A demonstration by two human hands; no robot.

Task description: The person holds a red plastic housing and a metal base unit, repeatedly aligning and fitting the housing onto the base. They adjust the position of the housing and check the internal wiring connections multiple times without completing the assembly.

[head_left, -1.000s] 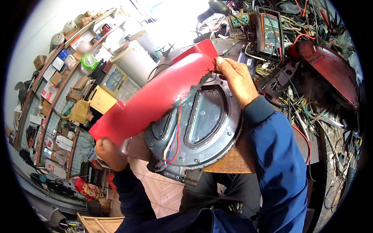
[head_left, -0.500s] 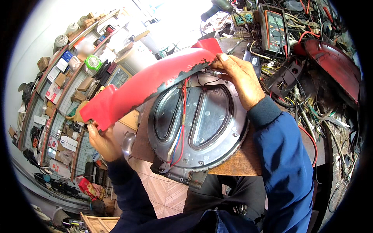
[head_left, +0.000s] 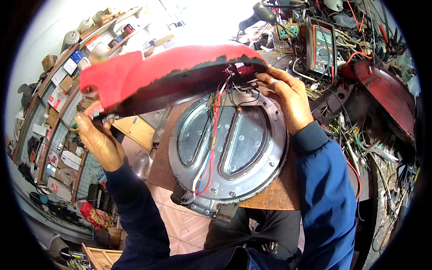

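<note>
A curved red plastic cover (head_left: pixel 180 57) with a dark inner side is held up in front of me, tilted so its underside shows. My left hand (head_left: pixel 100 139) grips its left end, thumb outside. At its right end, my right hand (head_left: pixel 288 94) is closed on the edge. Below lies a round grey metal housing (head_left: pixel 231 148) with two recessed D-shaped panels and a rim of small bolts. Red, white and blue wires (head_left: pixel 211 155) run from the cover's inside down across the housing. The housing rests on a brown wooden tabletop (head_left: pixel 274 191).
At upper right stand a multimeter (head_left: pixel 321 45), a green socket block (head_left: pixel 286 31) and a hot-air gun or similar dark tool (head_left: pixel 258 17). Another red curved cover (head_left: pixel 382 96) lies among tangled cables. Wire shelves (head_left: pixel 58 117) full of boxes line the left.
The red cover has been raised at its left end and rolled back, exposing its dark inside and the wires. My left hand moved left and up; my right hand shifted slightly right and down.
</note>
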